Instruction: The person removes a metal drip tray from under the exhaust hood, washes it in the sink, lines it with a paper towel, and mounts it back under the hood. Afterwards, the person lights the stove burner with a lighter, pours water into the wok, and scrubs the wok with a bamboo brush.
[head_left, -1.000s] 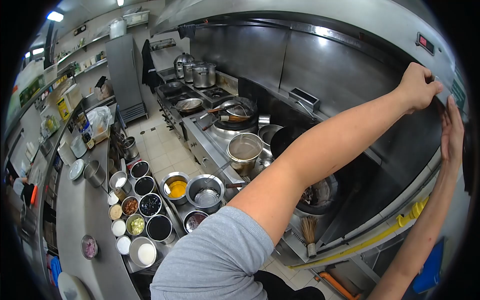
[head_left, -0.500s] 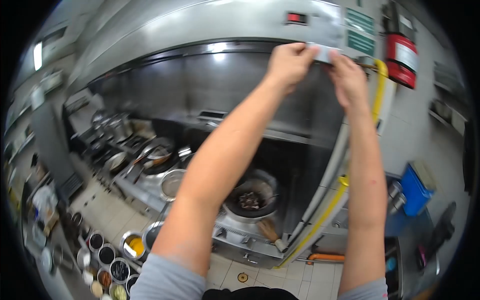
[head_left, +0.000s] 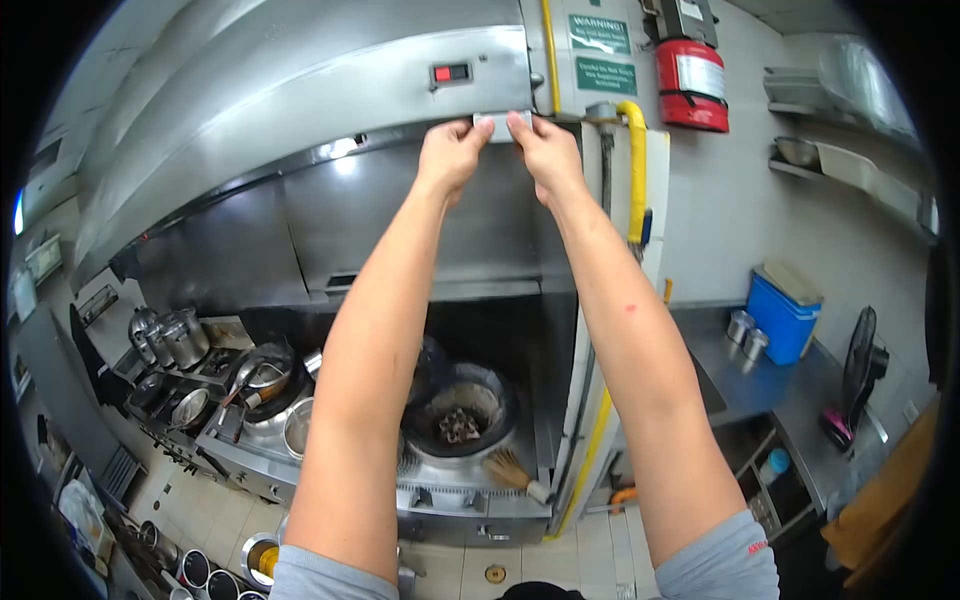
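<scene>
Both my arms reach up to the lower right corner of a stainless steel range hood (head_left: 330, 80). There a small silvery rectangular metal piece (head_left: 499, 128) sits at the hood's bottom edge, its full shape hidden by my fingers. My left hand (head_left: 452, 156) pinches its left end, thumb on the front face. On the right end, my right hand (head_left: 549, 154) grips in the same way. Whether the piece is attached to the hood or apart from it, I cannot tell. A red switch (head_left: 451, 74) is set in the hood just above.
Below stands a wok burner (head_left: 460, 425) with dark lumps inside and a bamboo brush (head_left: 511, 469) beside it. Yellow pipes (head_left: 637, 170) run down the right. A fire extinguisher (head_left: 692, 85) hangs on the wall. A blue box (head_left: 782, 315) stands on a steel counter (head_left: 740, 385).
The camera view has turned right, so the hood and burners appear further left. Both hands stay on the metal piece, and they appear closer together with my right arm now slanting inward.
</scene>
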